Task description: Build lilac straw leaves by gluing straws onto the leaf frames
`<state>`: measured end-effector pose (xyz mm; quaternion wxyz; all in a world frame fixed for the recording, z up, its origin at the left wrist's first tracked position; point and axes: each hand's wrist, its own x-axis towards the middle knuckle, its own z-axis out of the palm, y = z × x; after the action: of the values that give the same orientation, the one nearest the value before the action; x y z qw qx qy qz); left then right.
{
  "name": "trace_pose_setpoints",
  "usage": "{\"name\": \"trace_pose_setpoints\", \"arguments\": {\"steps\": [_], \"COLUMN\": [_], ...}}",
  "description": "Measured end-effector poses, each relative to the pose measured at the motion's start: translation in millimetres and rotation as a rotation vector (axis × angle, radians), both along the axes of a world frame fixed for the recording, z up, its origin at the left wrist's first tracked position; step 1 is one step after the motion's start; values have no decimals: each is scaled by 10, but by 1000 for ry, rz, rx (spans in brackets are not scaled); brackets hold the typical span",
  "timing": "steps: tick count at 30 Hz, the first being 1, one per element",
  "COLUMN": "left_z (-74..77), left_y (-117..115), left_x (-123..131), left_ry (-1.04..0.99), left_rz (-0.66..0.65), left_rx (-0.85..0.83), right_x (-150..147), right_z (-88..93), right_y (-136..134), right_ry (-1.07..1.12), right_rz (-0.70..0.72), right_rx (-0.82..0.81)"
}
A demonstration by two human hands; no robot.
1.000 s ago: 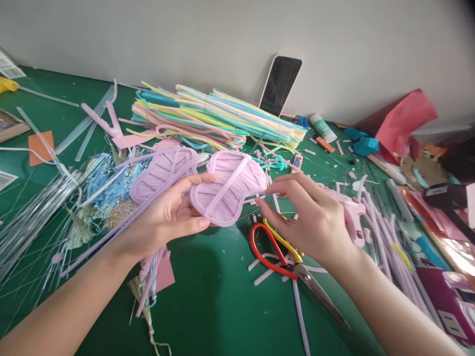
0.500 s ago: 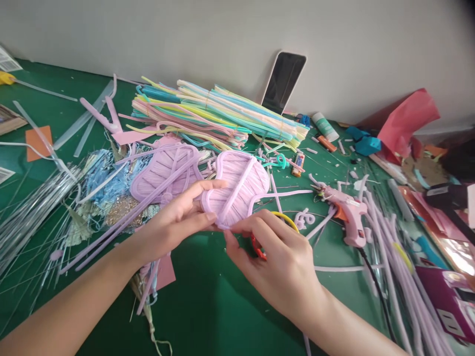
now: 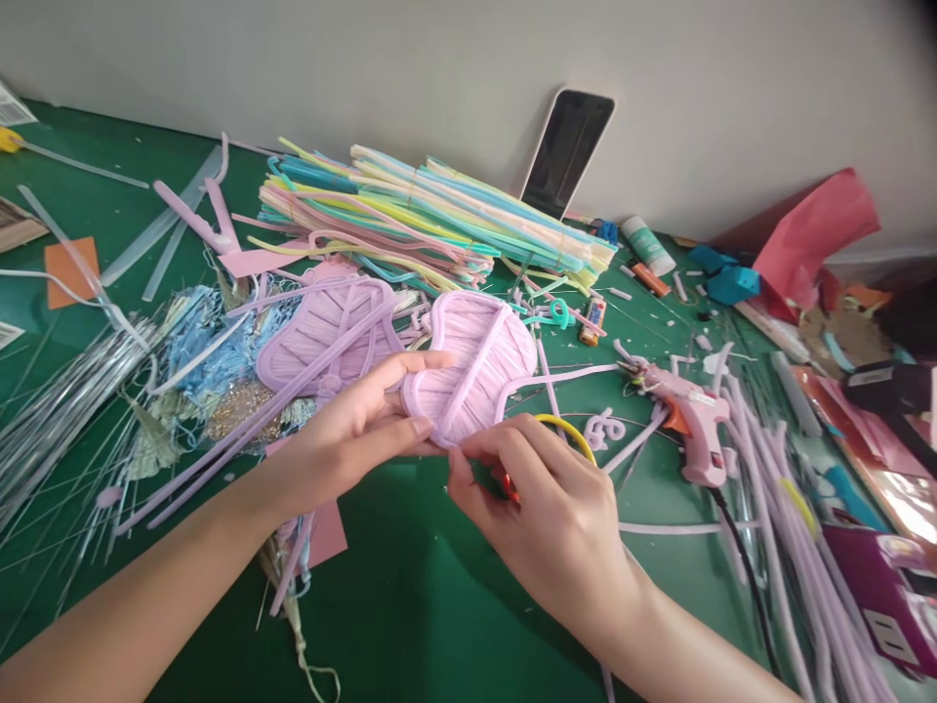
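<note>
Between both hands is a lilac pipe-cleaner butterfly wing [image 3: 487,361], its ribbed panel framed by a fuzzy border with a thick strip across it. My left hand [image 3: 366,420] grips its left edge, thumb in front and fingers partly behind. At the bottom tip, my right hand [image 3: 546,488] pinches the border between thumb and index finger. A loose lilac strand [image 3: 563,375] runs from the wing's right side toward the pink glue gun [image 3: 699,425]. Beside my left hand lies a second lilac wing [image 3: 322,327] with long stems. Scissors [image 3: 567,425] are partly hidden behind my right hand.
Bundled pastel pipe cleaners [image 3: 439,215] lie at the back, before a phone [image 3: 569,151] leaning on the wall. Blue tassels [image 3: 197,337] and silvery wires [image 3: 80,420] spread at left. Lilac pipe cleaners [image 3: 791,547], a black cord [image 3: 747,576] and a purple box [image 3: 878,596] occupy the right.
The view has shifted slightly, so the background sits a little differently. Both hands keep their hold on the wing, which has barely moved.
</note>
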<state>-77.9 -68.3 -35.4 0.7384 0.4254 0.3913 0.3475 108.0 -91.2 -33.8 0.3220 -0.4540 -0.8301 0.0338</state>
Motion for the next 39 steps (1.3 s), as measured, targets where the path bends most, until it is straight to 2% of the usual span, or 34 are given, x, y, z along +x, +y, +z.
{"name": "trace_pose_setpoints", "arguments": {"steps": [11, 25, 31, 39], "left_z": [-11, -62, -61, -59], "left_y": [10, 8, 2, 29], "left_x": [-6, -15, -13, -6], "left_ry": [12, -1, 1, 83], "left_rz": [3, 38, 29, 105], "left_rx": [-13, -59, -10, 2], "right_x": [9, 14, -4, 104], "right_z": [-3, -5, -9, 146], "right_y": [-24, -33, -27, -120], "right_ry": [74, 101, 91, 188], "right_rz": [-9, -29, -10, -51], "right_rx": [-117, -117, -76, -58]}}
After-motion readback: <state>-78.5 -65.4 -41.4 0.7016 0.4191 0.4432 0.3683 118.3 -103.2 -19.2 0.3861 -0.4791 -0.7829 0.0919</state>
